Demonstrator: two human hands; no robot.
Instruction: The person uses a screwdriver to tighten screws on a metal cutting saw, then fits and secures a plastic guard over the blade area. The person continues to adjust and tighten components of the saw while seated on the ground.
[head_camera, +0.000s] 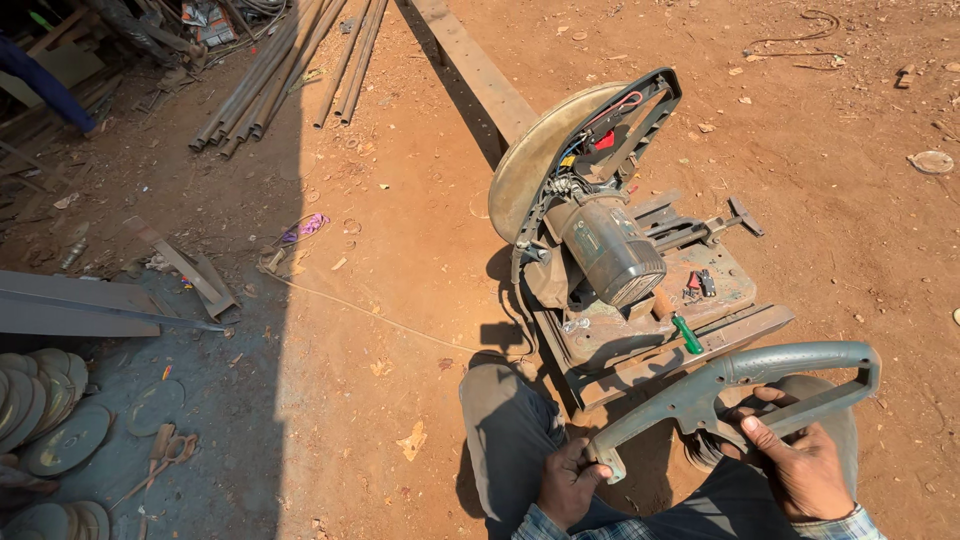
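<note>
Dirt, red and dry, runs under everything we see here. We hold a grey grinder across our knees: the left hand is closed around its lower end, near the left knee, and the right hand is wrapped over the bar of its loop handle, fingers curled round it. The two hands are well apart, one at each end of the tool.

Just beyond our knees stands a chop saw on its rusty base, blade guard tilted up and the motor pointing back at us. A green-handled screwdriver lies on the base, near the grinder's handle. A long steel bar runs from the saw away toward the top of the view. A thin cord crosses the dirt from the left toward the saw.

To the left, in shadow, lie a bundle of pipes, a flat grey beam, and stacked cutting discs in the lower corner. Pincers rest just beside the discs. A lone disc sits far right.
</note>
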